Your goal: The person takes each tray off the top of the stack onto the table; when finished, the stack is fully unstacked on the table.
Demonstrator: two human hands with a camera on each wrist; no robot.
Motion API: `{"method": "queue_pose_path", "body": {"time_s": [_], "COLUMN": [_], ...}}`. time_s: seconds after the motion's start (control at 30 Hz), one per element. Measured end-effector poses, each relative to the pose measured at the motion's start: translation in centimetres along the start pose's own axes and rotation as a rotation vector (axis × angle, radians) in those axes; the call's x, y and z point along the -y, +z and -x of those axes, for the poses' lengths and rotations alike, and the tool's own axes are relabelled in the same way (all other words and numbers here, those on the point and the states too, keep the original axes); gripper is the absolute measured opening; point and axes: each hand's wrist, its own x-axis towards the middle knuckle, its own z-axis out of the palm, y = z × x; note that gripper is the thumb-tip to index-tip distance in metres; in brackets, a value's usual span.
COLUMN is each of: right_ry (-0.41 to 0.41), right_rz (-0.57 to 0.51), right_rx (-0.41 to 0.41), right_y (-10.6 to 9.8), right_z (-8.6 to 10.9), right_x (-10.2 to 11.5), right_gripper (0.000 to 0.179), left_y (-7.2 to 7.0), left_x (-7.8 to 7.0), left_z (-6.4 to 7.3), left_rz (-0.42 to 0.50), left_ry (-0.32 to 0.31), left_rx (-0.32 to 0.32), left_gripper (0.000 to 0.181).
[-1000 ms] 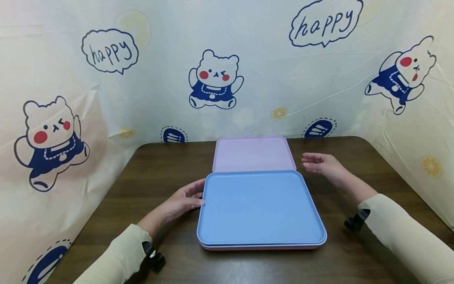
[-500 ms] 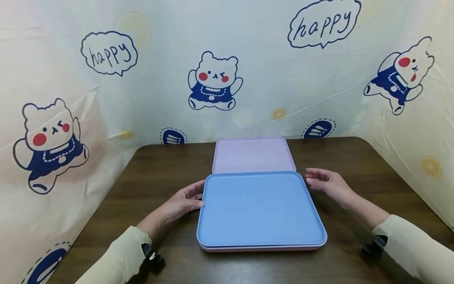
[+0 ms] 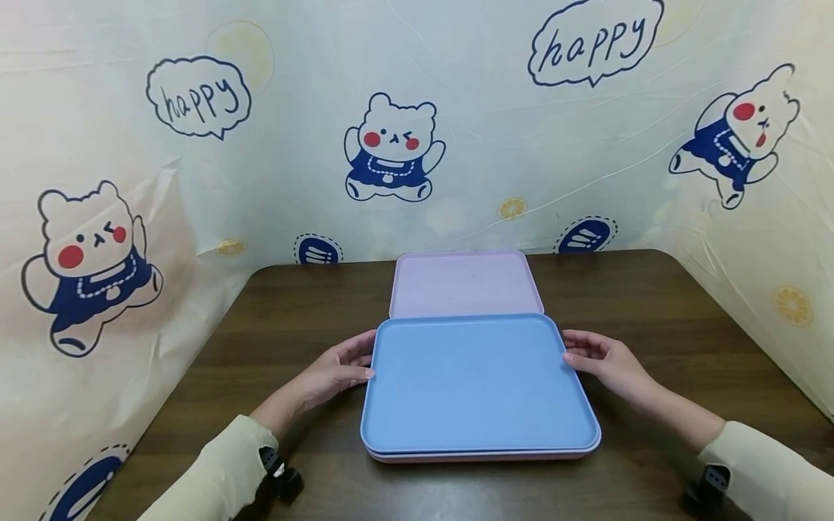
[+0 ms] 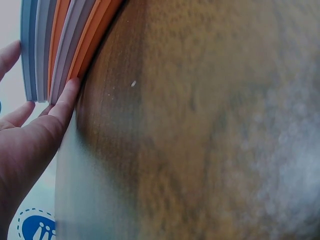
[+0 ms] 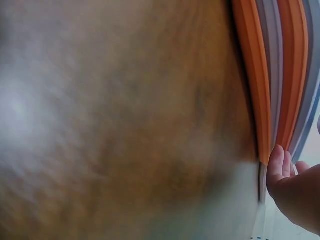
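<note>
nearest: two cream sleeves [image 3: 208, 470]. next, brown wood-grain table [image 3: 313, 304]; mid-table sits a stack of rectangular, round-cornered, plastic-looking trays: sky-blue tray [image 3: 478, 387] uppermost, orange trays [image 5: 292, 65] and greyish-lilac trays [image 4: 75, 30] layered below. left hand [image 3: 332, 373] at the stack's left edge: thumb apart from the fingers, tips touching. right hand [image 3: 612, 365] at the right edge: fingers lightly bent, close together, thumb apart, tips touching. pressure: cannot tell. beyond: flat pale-lilac rectangular tray [image 3: 465, 284], just behind the stack. farthest: pale bear-printed sheet [image 3: 495, 145].
</note>
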Motion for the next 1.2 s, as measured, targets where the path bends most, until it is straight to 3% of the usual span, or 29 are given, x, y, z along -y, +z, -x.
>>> {"method": "queue_pose_path", "body": {"time_s": [0.3, 0.83, 1.2], "right_ry": [0.025, -0.005, -0.095], "right_rz": [0.001, 0.026, 0.126], "right_rx": [0.012, -0.003, -0.061], "right_y": [0.32, 0.75, 0.86], "right_z": [0.53, 0.63, 0.78], "right_x": [-0.20, -0.18, 0.47], "right_gripper": [0.065, 0.063, 0.047], "left_y": [0.02, -0.10, 0.11], "left_x": [0.12, 0.10, -0.09], "left_z": [-0.07, 0.03, 0.11], "left_rz": [-0.001, -0.001, 0.004], "left_ry": [-0.004, -0.005, -0.002], "left_rx": [-0.007, -0.002, 0.000], "left_gripper": [0.077, 0.078, 0.078]}}
